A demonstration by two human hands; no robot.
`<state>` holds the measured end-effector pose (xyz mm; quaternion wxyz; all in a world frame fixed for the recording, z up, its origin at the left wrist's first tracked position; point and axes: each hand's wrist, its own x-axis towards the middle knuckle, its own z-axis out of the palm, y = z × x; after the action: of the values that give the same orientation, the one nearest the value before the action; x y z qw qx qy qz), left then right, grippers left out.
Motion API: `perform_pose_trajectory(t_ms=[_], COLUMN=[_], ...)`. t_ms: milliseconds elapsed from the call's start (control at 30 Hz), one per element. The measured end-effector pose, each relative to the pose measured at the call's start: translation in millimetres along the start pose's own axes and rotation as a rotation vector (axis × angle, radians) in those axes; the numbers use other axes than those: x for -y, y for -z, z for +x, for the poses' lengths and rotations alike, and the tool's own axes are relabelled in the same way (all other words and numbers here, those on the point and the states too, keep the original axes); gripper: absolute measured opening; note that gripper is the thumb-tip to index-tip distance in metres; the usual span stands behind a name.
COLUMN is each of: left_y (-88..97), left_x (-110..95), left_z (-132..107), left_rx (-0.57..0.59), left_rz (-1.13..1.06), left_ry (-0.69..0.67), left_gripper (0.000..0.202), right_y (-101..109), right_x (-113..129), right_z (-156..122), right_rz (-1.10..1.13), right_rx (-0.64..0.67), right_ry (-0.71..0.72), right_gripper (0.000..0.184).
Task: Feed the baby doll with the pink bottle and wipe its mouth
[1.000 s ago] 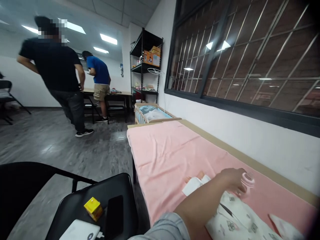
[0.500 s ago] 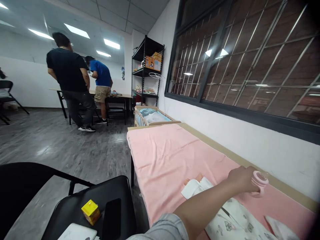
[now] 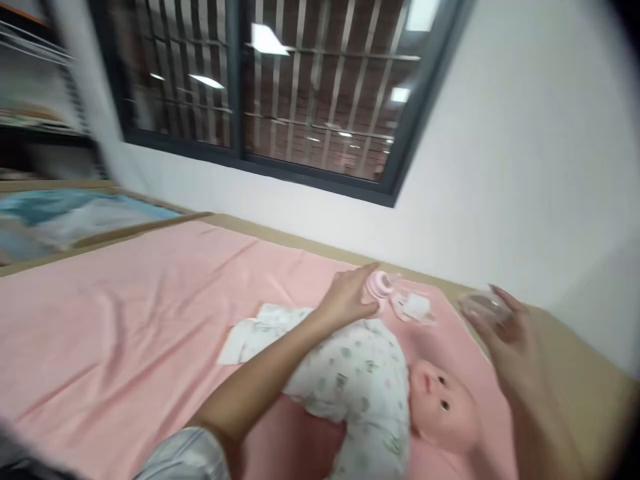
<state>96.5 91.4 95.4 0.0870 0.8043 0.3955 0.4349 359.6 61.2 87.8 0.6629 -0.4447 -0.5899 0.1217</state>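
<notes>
A baby doll (image 3: 435, 403) in a white patterned suit (image 3: 350, 383) lies on the pink blanket (image 3: 125, 313), head to the right. My left hand (image 3: 350, 297) reaches over the doll's body and pinches a pink bottle (image 3: 383, 288) just beyond it. My right hand (image 3: 500, 327) is raised at the right, fingers curled around a small clear cap (image 3: 483, 305). A white cloth piece (image 3: 415, 308) lies beside the bottle. The picture is blurred by motion.
The blanket covers a long table (image 3: 590, 380) set against a white wall under a barred window (image 3: 260, 87). A crib with blue and white bedding (image 3: 65, 217) stands at the left end. Shelving shows at the far left.
The view has swung right from the room to the doll. My right hand has come into sight holding a clear cap. My left hand still grips the pink bottle.
</notes>
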Motion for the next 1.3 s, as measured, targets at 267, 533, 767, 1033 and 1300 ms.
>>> perform_pose_trajectory(t_ms=[267, 533, 767, 1033, 1300], left_y=[-10.4, -20.7, -20.0, -13.7, 37.1], left_x=[-41.4, -45.2, -49.6, -59.3, -92.1], left_z=[-13.7, -17.0, -19.5, -28.3, -66.0], left_rx=[0.065, 0.048, 0.028, 0.06, 0.179], left_rz=[0.173, 0.18, 0.221, 0.189, -0.228], left_ry=[-0.121, -0.171, -0.186, -0.214, -0.376], left_gripper=[0.074, 0.076, 0.073, 0.063, 0.042], right_y=[-19.1, -37.3, -44.2, -39.5, 33.1], right_x=[53.7, 53.0, 51.5, 44.1, -23.0], right_z=[-33.6, -47.7, -49.7, -44.7, 7.0], right_rz=[0.196, 0.201, 0.289, 0.232, -0.319], right_rx=[0.161, 0.314, 0.295, 0.137, -0.067], right_ry=[0.002, -0.167, -0.214, -0.116, -0.053], right_gripper=[0.058, 0.065, 0.079, 0.075, 0.087])
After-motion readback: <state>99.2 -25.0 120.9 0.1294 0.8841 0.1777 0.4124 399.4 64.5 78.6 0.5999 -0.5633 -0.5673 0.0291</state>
